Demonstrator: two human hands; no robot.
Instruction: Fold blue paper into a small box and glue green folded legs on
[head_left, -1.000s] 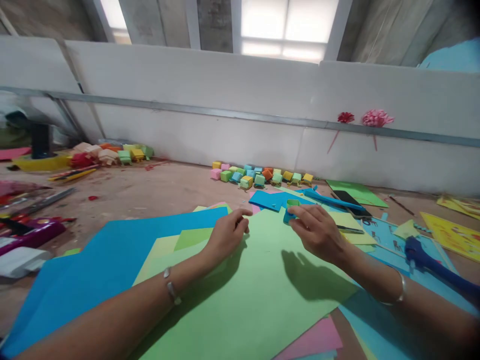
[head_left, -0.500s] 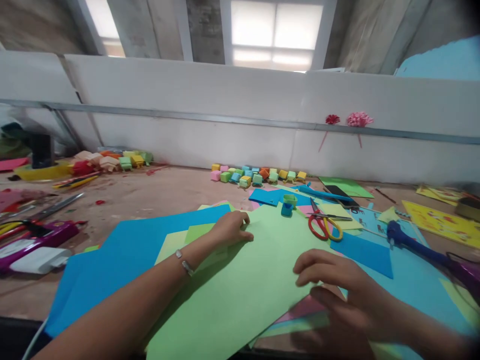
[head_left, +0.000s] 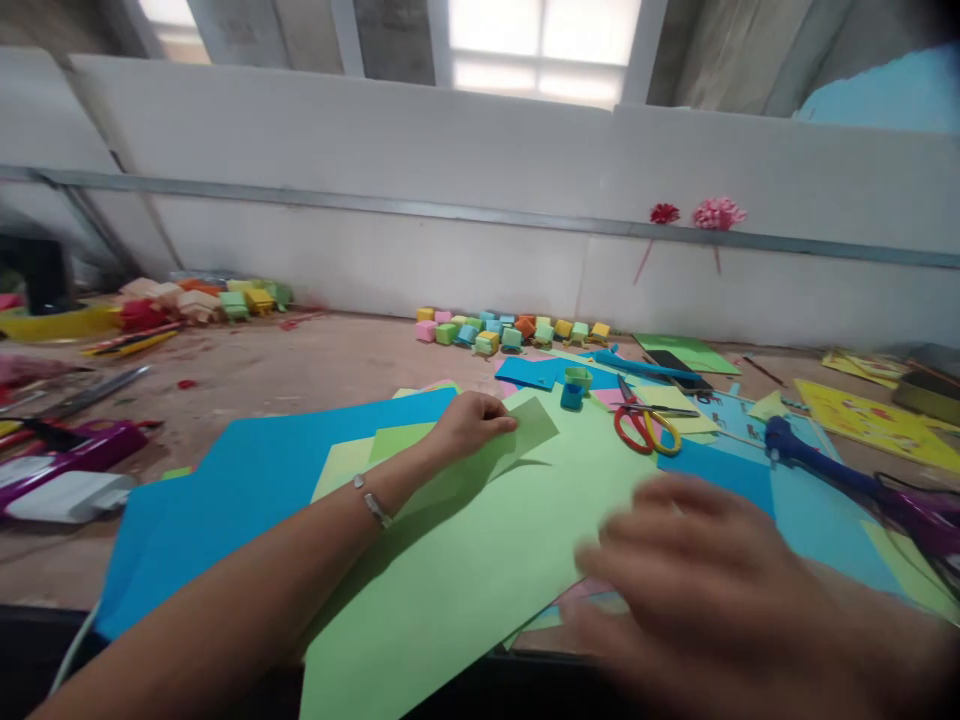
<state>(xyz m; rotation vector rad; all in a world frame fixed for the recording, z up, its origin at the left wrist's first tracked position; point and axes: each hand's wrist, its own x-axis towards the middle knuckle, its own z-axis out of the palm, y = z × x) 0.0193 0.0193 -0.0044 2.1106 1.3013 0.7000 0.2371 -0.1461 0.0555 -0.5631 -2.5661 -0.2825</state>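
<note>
My left hand (head_left: 470,423) pinches the far corner of a light green paper sheet (head_left: 480,560) and lifts it a little off the stack. This sheet lies over a blue sheet (head_left: 247,480) and other coloured papers. My right hand (head_left: 697,580) hovers low in front over the sheet's near right edge; it is smeared by motion, fingers seemingly spread, nothing seen in it. A small blue and green paper cube (head_left: 575,387) sits beyond the sheet. Red and yellow scissors (head_left: 643,425) lie to the right of it.
A row of small coloured paper cubes (head_left: 510,332) lines the white wall, more (head_left: 202,298) at far left. A blue glue gun (head_left: 817,460) and a phone (head_left: 675,368) lie at right. Purple and white tools (head_left: 67,470) sit at left. Paper flowers (head_left: 701,213) hang on the wall rail.
My right hand left the small cube on the table and swung back toward me over the sheet's near edge. My left hand has gripped and raised the green sheet's far corner.
</note>
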